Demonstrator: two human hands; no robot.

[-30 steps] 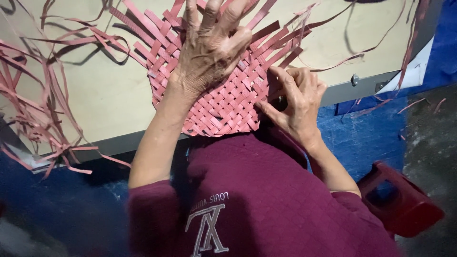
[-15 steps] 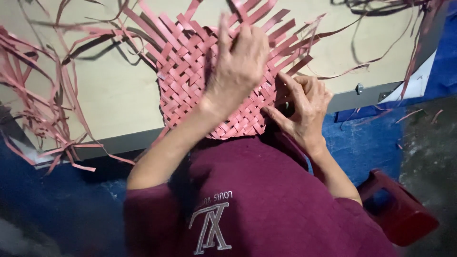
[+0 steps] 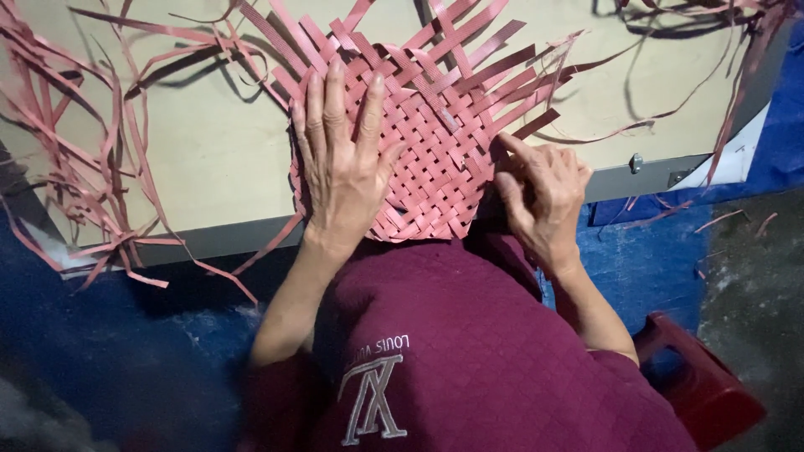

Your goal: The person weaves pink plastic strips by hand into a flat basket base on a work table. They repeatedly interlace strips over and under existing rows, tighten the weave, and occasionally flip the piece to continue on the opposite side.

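Pressing our left hand (image 3: 343, 172) flat, fingers spread, on the woven mat (image 3: 435, 159); our right hand (image 3: 544, 197) pinches its near-right edge.

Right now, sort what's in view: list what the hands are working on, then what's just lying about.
In hand:
- woven pink mat, pressed flat by the left hand
- its right edge, pinched by the right hand

Lying about:
- loose pink strips on the board
- red stool

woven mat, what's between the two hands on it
Head view: only pink woven mat lies between the flat left hand and the right hand at its edge.
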